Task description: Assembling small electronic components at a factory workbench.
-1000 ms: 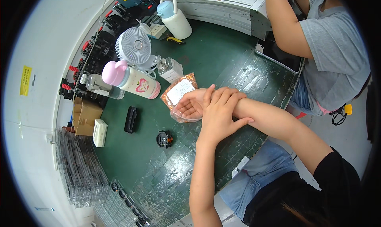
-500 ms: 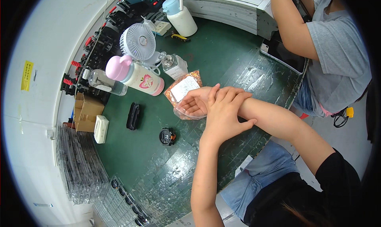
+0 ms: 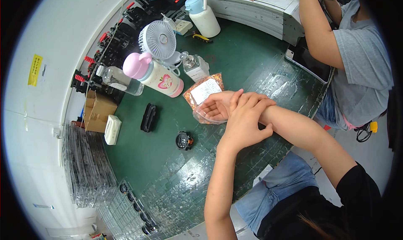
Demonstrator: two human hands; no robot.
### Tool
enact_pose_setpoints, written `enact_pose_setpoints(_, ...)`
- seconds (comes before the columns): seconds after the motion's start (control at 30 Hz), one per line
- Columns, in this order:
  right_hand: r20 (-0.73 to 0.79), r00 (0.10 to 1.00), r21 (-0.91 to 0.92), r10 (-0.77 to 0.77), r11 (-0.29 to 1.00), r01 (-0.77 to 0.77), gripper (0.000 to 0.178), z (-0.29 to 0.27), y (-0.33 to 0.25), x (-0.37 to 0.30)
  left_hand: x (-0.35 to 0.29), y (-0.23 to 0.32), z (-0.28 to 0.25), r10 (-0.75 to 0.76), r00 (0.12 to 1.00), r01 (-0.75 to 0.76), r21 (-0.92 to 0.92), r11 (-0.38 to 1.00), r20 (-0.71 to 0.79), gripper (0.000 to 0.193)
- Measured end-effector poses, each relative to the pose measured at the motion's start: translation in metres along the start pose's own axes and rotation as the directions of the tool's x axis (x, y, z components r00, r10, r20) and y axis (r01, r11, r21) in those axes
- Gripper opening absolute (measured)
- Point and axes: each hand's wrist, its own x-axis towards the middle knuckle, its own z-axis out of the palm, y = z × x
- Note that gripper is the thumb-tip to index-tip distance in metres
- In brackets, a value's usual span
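My left hand [image 3: 244, 121] lies across my right wrist, its fingers bent over it and the thumb against the forearm. My right hand [image 3: 218, 106] is turned palm up, fingers loosely curled with nothing in them. It rests over the near end of a clear plastic bag [image 3: 192, 98] full of small copper-coloured parts, with a white label [image 3: 205, 91] on it. Left of the hands, a small round black part [image 3: 184, 141] with copper coils sits on the green table [image 3: 163, 168]. Farther left lies a black oblong part [image 3: 148, 118], hollow on top.
Behind stand a pink-lidded bottle [image 3: 161, 78], a white fan [image 3: 161, 40], a glass bottle [image 3: 195, 68] and a white flask [image 3: 205, 21]. Stacked clear trays [image 3: 88, 168] and a cardboard box [image 3: 99, 110] line the left. A co-worker [image 3: 359, 51] sits at right beside a phone [image 3: 308, 65].
The view has shifted a little, so the table things appear farther right and slightly higher. My hands keep the same hold, left over right wrist.
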Motion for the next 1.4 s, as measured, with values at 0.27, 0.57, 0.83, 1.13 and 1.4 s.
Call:
enact_pose_setpoints(0.27,0.018,1.0,-0.009,0.0,1.0,0.0,0.025,0.001,-0.002,-0.002,0.001,0.0,0.003,-0.026,1.0,0.026,-0.008,1.0,0.015,0.045)
enact_pose_setpoints(0.57,0.054,0.998,-0.004,-0.01,1.0,0.01,0.026,-0.003,-0.001,0.0,0.0,-0.002,0.004,0.012,0.999,-0.011,0.025,1.0,-0.047,0.038)
enact_pose_setpoints(0.83,0.026,1.0,-0.002,0.01,1.0,-0.01,0.027,0.0,-0.001,0.002,-0.002,-0.003,0.001,-0.014,0.999,0.013,-0.044,0.999,-0.031,0.038)
enact_pose_setpoints(1.13,0.121,0.993,0.004,0.011,1.0,-0.011,0.026,-0.009,-0.002,0.002,0.001,-0.002,0.01,0.012,0.999,-0.012,0.003,1.0,-0.051,0.039)
enact_pose_setpoints(1.4,0.111,0.994,-0.026,0.011,1.0,-0.009,0.024,-0.006,-0.002,0.001,0.0,-0.001,0.011,0.015,0.998,-0.013,0.026,1.0,-0.061,0.038)
